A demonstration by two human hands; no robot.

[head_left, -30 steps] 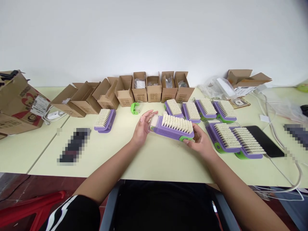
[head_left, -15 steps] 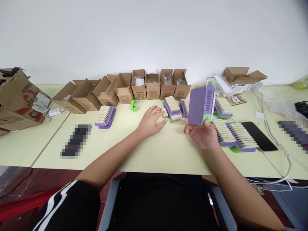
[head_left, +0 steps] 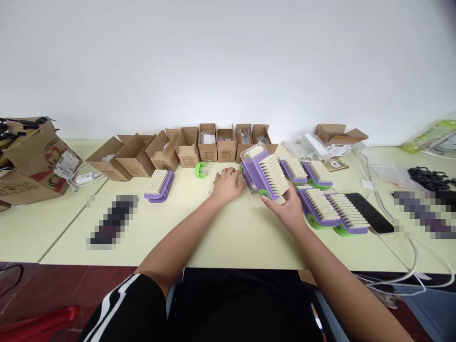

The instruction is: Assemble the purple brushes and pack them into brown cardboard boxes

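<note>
My right hand (head_left: pixel 290 211) grips a purple brush (head_left: pixel 261 168) with cream bristles, green end pieces and a clear cover at its upper end. The brush is tilted above the table, bristles facing right. My left hand (head_left: pixel 228 185) rests low over the table to its left, fingers curled down. A bit of green and a clear edge show beside those fingers; the rest is hidden under the hand. Partly behind the held brush lies another purple brush (head_left: pixel 245 176). To the left of my left hand sits a green and clear plastic part (head_left: pixel 200 170).
Open cardboard boxes (head_left: pixel 188 154) line the wall, some holding clear bags. Several more brushes (head_left: pixel 322 206) lie at right beside a black tablet-like slab (head_left: pixel 368 213) and white cables (head_left: pixel 381 175). One brush (head_left: pixel 159 185) lies at left. A large carton (head_left: pixel 39 164) stands far left.
My right hand has lowered the brush, moved it left and turned its bristles into view. My left hand has come down with its fingers curled. The camera view has tilted slightly upward.
</note>
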